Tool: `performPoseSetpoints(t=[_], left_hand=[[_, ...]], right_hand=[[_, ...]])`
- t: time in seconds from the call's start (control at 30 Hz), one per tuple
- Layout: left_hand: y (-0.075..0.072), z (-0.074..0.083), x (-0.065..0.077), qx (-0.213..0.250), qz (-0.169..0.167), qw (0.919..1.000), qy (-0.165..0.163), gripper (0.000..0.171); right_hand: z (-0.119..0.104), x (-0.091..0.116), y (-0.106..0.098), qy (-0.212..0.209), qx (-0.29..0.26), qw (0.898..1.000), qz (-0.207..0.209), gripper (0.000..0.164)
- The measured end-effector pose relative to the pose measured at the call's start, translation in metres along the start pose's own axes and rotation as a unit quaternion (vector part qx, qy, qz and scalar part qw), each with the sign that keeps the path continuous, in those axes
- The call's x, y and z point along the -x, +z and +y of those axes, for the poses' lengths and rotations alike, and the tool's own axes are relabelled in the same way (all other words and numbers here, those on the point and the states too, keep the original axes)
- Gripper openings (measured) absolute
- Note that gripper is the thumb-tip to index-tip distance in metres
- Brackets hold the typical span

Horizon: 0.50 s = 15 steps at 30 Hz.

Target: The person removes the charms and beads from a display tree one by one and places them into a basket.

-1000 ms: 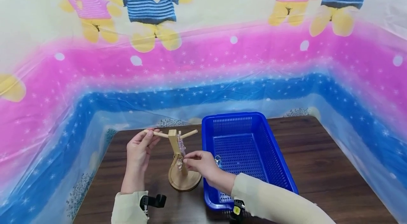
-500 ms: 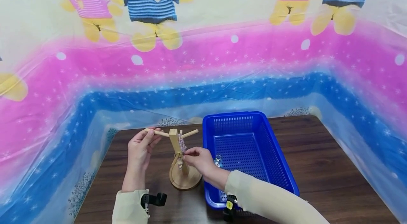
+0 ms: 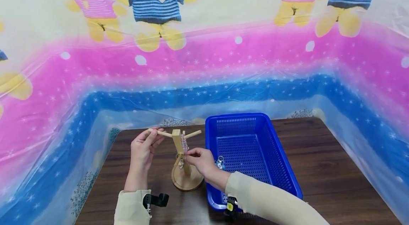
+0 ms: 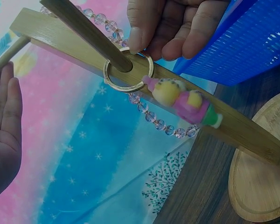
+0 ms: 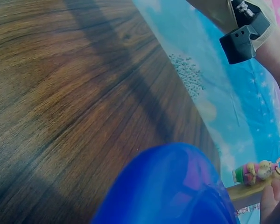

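A wooden peg stand (image 3: 177, 143) with a round base stands on the table, left of a blue basket. My left hand (image 3: 142, 150) grips the end of its upper left peg (image 3: 164, 133). My right hand (image 3: 204, 163) is at the stand's post, its thumb and fingers pinching a metal key ring (image 4: 107, 80). The ring sits around a lower peg (image 4: 91, 32), near the post. From the ring hangs a small pink, yellow and green figure (image 4: 182, 100). A string of clear pinkish beads (image 4: 151, 117) hangs behind the post, also seen below another peg in the head view.
The blue basket (image 3: 282, 157) stands close to the right hand and forearm. Inside it, at the left, lies a keychain with a blue-and-white charm (image 3: 220, 163). The dark wooden table (image 3: 322, 168) meets a printed cloth backdrop (image 3: 204, 58) behind.
The right hand has risen slightly and shifted a little left relative to the stand. The left hand keeps its grip on the peg, and the view has drifted slightly.
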<state>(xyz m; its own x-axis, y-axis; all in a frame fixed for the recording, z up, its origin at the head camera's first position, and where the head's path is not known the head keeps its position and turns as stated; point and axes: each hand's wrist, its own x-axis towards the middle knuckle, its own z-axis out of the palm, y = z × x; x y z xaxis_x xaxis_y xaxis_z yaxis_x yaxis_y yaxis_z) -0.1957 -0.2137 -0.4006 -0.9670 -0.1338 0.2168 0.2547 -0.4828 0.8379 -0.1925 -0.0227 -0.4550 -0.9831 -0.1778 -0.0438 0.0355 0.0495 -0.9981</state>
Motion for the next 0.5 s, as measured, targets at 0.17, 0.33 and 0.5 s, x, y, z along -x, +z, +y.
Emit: performPoseSetpoints(t=[0.17,0.33,0.5], left_hand=[[0.0005,-0.0009,-0.0005,-0.002,0.0,1.0,-0.001,0.024],[0.0005,-0.0014,0.0,-0.001,-0.003,1.0,0.001,0.024],[0.0007,-0.0014,0.0001,-0.002,-0.003,1.0,0.005,0.023]], right_hand=[[-0.0005,0.0005,-0.0007,-0.005,0.009,1.0,0.002,0.018],[-0.001,0.0002,-0.0008,-0.01,0.017,1.0,0.001,0.018],[-0.0018,0.0,-0.0012,-0.002,0.021,1.0,-0.007,0.017]])
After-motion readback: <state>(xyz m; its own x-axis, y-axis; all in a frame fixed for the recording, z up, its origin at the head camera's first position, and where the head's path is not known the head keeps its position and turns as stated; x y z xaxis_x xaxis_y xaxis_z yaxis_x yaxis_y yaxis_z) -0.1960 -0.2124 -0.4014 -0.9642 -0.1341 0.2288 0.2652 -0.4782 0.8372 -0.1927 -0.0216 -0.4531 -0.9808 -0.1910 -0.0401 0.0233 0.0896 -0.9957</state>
